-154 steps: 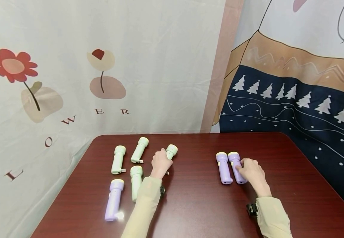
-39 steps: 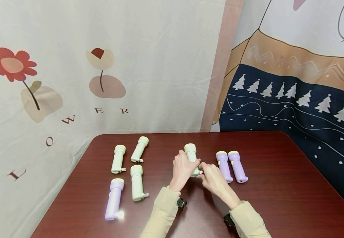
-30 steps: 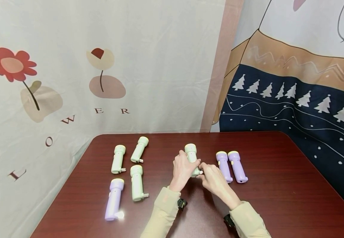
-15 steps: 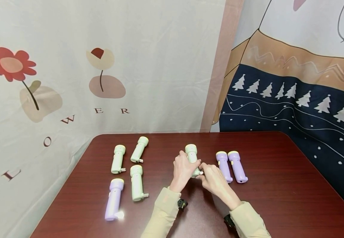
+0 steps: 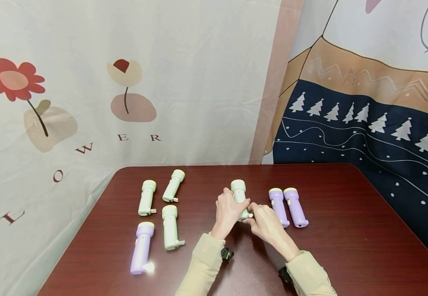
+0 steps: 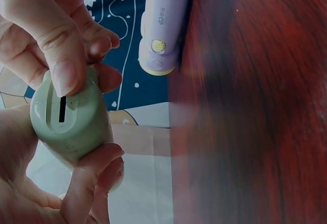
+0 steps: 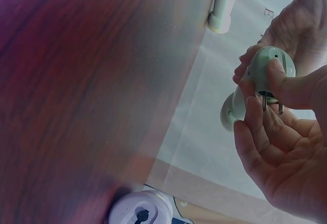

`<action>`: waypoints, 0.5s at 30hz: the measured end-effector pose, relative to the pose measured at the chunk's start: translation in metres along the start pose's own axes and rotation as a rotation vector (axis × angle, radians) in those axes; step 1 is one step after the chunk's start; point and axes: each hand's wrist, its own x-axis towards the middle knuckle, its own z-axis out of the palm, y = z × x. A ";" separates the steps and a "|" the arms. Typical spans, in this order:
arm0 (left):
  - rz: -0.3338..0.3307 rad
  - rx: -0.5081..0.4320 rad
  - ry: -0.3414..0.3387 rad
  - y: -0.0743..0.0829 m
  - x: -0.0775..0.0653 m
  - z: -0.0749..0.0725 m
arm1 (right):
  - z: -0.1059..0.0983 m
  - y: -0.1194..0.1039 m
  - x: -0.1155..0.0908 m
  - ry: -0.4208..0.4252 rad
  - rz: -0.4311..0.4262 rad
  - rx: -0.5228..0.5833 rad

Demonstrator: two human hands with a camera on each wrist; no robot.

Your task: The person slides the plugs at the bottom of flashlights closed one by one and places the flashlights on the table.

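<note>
A pale green flashlight [image 5: 238, 186] is between my two hands at the middle of the table, lens end pointing away. My left hand [image 5: 228, 211] grips its body. My right hand [image 5: 268, 224] pinches the tail end, where a plug folds out. In the left wrist view, the right thumb [image 6: 65, 76] presses on the flashlight's slotted tail [image 6: 84, 124]. The right wrist view shows two metal prongs [image 7: 265, 101] sticking out beside the right fingers. Two purple flashlights [image 5: 278, 207] lie side by side just right of my right hand.
Three green flashlights, including the nearest one [image 5: 170, 230], lie on the left with plugs folded out. In front of them lies a purple flashlight [image 5: 141, 250], a bright glare by its tail. The dark red table [image 5: 362, 246] ends at a printed cloth [image 5: 199, 102].
Since five seconds ago, my left hand has brought the green flashlight rightward, and my right hand has left the outer purple flashlight for its tail. During the last second, both hands have barely moved.
</note>
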 end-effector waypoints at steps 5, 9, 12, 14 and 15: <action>-0.001 -0.004 -0.004 0.000 0.000 0.000 | 0.000 -0.001 0.000 0.007 -0.002 -0.006; -0.005 -0.010 -0.010 0.000 0.000 -0.001 | 0.000 -0.001 0.000 0.009 -0.004 -0.013; -0.009 -0.013 -0.015 0.000 0.000 -0.001 | 0.000 -0.001 0.001 0.012 -0.008 -0.021; -0.013 -0.013 -0.018 0.000 0.000 -0.001 | 0.000 -0.001 0.001 0.012 -0.008 -0.024; -0.015 -0.013 -0.020 0.000 0.000 -0.001 | 0.000 -0.001 0.001 0.013 -0.008 -0.026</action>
